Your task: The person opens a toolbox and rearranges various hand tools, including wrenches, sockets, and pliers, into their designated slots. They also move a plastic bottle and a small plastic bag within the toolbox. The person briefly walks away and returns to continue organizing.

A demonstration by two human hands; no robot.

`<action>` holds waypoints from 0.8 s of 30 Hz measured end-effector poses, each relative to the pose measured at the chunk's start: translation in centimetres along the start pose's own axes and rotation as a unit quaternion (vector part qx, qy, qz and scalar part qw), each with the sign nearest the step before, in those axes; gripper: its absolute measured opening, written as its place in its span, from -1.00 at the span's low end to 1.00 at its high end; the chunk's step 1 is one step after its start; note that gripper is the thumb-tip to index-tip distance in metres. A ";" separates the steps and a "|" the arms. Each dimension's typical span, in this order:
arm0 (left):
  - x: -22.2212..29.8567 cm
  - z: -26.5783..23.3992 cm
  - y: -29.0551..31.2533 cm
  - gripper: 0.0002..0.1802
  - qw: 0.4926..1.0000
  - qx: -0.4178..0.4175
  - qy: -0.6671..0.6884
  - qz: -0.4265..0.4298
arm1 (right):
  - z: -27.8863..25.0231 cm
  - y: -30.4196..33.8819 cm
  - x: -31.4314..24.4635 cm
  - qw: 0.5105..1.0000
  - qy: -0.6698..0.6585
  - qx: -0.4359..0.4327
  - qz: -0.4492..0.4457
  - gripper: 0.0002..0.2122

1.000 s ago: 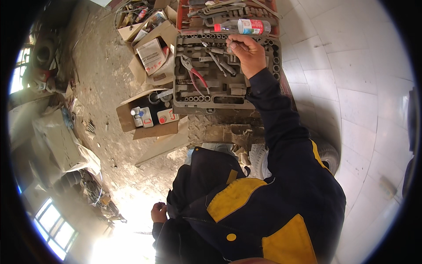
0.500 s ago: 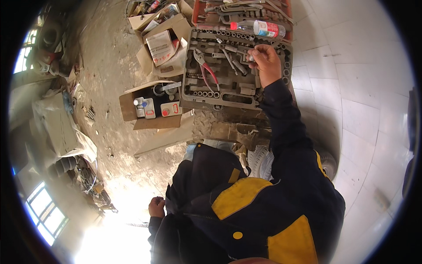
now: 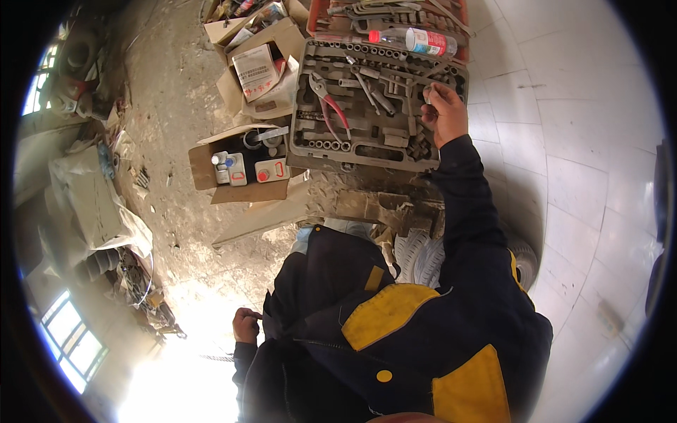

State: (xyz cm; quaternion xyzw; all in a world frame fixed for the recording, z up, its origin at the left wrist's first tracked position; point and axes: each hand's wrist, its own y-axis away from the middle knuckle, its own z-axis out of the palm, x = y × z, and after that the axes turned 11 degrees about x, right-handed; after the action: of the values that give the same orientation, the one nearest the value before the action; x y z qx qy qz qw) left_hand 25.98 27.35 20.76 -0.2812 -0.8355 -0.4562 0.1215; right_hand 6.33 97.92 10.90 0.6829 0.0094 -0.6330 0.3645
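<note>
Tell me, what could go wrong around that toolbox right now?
The plastic bottle lies on its side along the far edge of the grey socket case, so a bump from the right hand might roll it. The red-handled pliers lie loose across the case and could slide if it tips.

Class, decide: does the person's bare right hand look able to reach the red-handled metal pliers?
Probably yes: the right hand is above the open grey tool case, and nothing visibly covers the pliers lying on it.
</note>
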 end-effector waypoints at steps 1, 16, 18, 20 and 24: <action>0.0 0.0 -0.1 -0.81 1.000 0.000 0.021 -0.011 | -0.2 0.0 0.0 1.000 0.004 -0.001 0.001 -0.72; 1.2 0.3 -1.5 -0.77 0.983 -0.032 -0.097 0.154 | -5.4 -0.8 -1.6 0.994 -0.046 0.092 -0.024 -0.68; 1.8 0.7 -1.4 -0.73 1.000 -0.012 -0.022 0.014 | -6.0 -0.9 -2.2 0.993 -0.047 0.111 -0.014 -0.68; 2.4 0.6 -1.2 -0.73 1.000 -0.022 -0.020 0.000 | -6.3 -1.0 -2.5 0.992 -0.053 0.112 -0.014 -0.68; 2.8 0.8 -1.3 -0.73 0.998 -0.026 -0.051 0.001 | -6.8 -0.9 -2.5 0.992 -0.057 0.110 -0.011 -0.68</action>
State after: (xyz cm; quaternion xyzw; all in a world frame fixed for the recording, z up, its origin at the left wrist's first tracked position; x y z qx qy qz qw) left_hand 22.99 28.48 20.73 -0.3082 -0.8282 -0.4624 0.0719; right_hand 11.19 103.14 12.15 0.6813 -0.0734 -0.6723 0.2801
